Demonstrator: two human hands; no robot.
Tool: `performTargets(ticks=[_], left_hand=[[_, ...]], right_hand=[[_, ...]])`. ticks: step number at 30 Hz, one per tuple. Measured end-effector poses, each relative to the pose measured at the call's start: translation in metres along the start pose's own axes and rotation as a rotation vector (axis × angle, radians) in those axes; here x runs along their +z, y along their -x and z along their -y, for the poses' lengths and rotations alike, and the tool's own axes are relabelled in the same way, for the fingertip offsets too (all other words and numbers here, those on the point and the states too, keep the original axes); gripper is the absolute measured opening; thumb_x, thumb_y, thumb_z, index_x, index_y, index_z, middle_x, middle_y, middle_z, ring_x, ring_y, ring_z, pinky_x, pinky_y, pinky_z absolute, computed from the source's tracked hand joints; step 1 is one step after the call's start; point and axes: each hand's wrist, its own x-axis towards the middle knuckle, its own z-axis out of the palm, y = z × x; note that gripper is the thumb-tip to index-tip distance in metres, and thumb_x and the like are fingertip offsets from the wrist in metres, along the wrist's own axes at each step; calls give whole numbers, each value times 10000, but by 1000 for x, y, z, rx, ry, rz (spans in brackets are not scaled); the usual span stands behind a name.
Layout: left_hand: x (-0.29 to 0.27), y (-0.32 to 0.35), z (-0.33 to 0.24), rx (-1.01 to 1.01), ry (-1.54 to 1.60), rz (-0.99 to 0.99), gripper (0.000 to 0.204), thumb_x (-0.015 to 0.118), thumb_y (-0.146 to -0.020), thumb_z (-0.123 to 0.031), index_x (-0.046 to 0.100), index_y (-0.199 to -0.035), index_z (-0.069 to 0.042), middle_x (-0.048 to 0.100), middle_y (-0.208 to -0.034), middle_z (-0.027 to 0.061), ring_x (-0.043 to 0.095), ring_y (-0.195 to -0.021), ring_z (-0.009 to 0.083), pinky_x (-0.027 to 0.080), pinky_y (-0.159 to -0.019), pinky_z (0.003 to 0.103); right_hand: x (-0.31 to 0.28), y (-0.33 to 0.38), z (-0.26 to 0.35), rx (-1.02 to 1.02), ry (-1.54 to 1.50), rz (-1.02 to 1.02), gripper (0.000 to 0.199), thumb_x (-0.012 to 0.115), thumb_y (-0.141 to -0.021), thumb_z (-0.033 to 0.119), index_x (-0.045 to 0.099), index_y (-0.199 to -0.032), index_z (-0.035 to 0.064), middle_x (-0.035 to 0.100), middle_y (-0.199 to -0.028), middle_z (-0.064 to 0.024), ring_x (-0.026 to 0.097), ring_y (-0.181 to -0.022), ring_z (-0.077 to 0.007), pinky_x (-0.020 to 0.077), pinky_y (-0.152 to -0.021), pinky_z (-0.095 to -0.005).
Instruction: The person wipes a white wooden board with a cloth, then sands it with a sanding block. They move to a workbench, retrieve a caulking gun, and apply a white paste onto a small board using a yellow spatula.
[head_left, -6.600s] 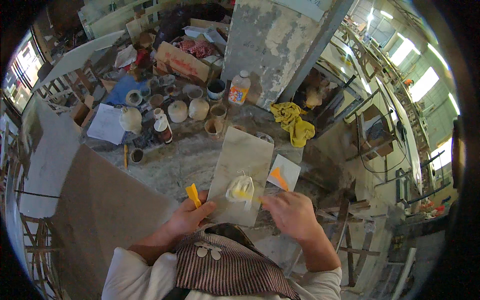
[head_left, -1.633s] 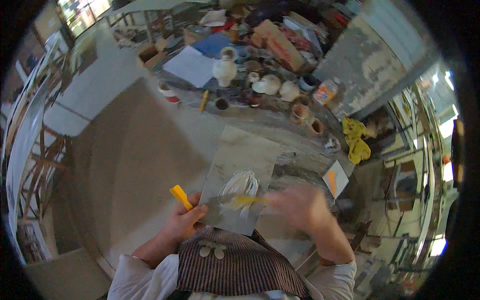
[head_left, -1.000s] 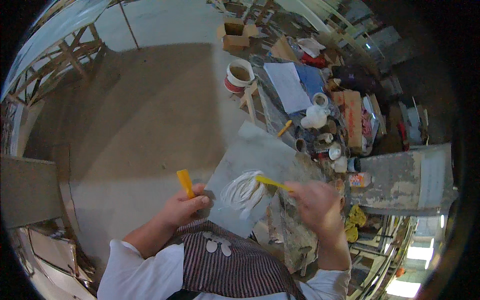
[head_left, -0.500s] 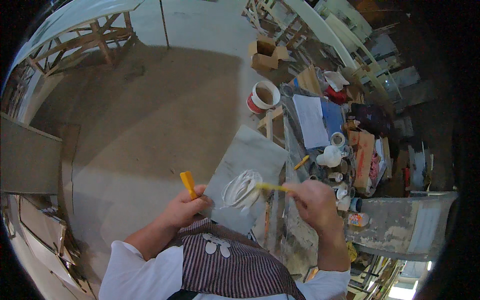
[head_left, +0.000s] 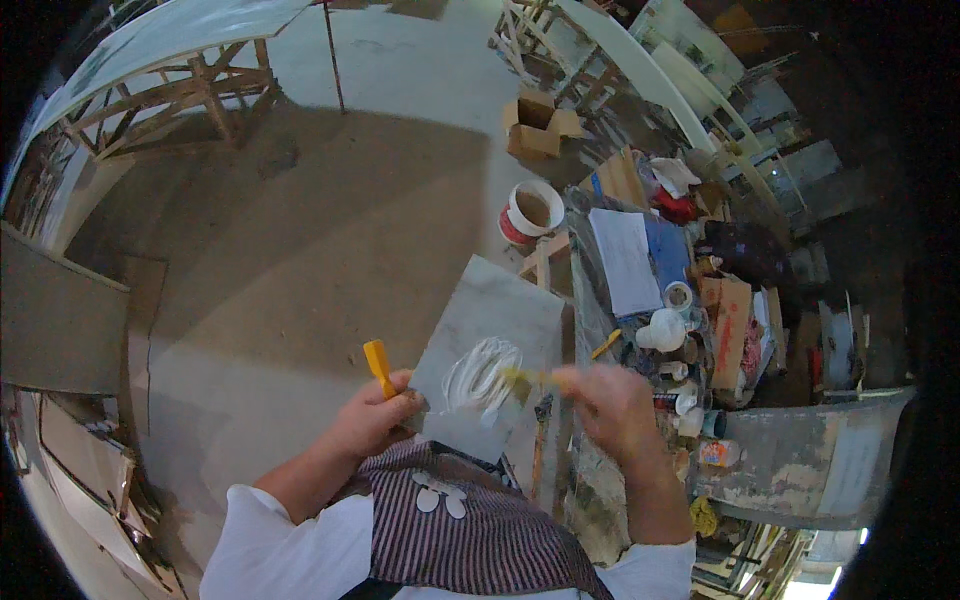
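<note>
My left hand [head_left: 375,420] is closed on the near left edge of a thin grey board [head_left: 470,300], tilted in front of my apron. A yellow plastic scraper [head_left: 378,366] is also clasped in that hand, its flared yellow end pointing up. White putty-like paste [head_left: 480,375] lies in a swirled mound on the board. Over at the board's right side, my right hand [head_left: 615,405] grips a yellow-handled putty knife [head_left: 545,378]. Its blade end, smeared by motion, is at the right edge of the paste; whether it touches the board I cannot tell.
To the right stands a cluttered workbench with papers [head_left: 625,260], a white jar [head_left: 662,330], another yellow tool [head_left: 606,344] and several containers. A white-and-red bucket [head_left: 532,212] is beyond the board. Farther off are an open cardboard box [head_left: 538,127] and a wooden-legged table [head_left: 205,95].
My right hand has shifted slightly left, and the putty knife's blade has turned lower along the paste's right edge. The left hand keeps its hold. The whole view has shifted a little.
</note>
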Motion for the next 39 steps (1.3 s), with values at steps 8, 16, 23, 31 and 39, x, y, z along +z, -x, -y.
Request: performTargets(ticks=[8, 16, 23, 31, 39], left_hand=[[-25, -8, 26, 150, -39, 31, 260, 563, -919, -197, 598, -1143, -68, 571, -848, -34, 503, -717, 61, 409, -619, 228], [-13, -8, 8, 156, 3, 82, 303, 562, -949, -275, 554, -1180, -80, 480, -807, -39, 389, -604, 61, 324, -543, 218], [-13, -10, 5, 158, -39, 110, 262, 551, -973, -278, 563, -1145, -80, 464, -765, -52, 379, -585, 55, 319, -517, 211], [5, -14, 6, 381, -186, -55, 249, 537, -962, -151, 561, -1183, -39, 590, -919, -8, 525, -817, 78, 448, -732, 241], [8, -24, 19, 507, -270, 33, 293, 527, -963, -144, 546, -1232, -28, 597, -1091, 38, 530, -994, 122, 443, -880, 281]], right_hand=[[8, -10, 0, -83, 62, 36, 237, 635, -865, 153, 675, -1098, 177, 560, -680, -85, 592, -636, -302, 481, -552, -418], [-10, -22, 37, 83, 94, 90, 327, 627, -889, 237, 653, -1206, 163, 564, -749, -116, 601, -668, -306, 494, -585, -442], [-7, -10, 46, 115, 128, 104, 321, 551, -950, 236, 630, -1219, 80, 541, -707, -152, 590, -645, -283, 498, -614, -432], [57, 33, 35, 982, -1296, 12, 269, 492, -998, 253, 592, -1114, 32, 507, -701, 14, 433, -552, -98, 356, -500, -261], [70, 44, 61, 1123, -1618, -162, 265, 466, -1003, 226, 505, -1186, 39, 422, -667, 22, 371, -538, -79, 297, -494, -236]])
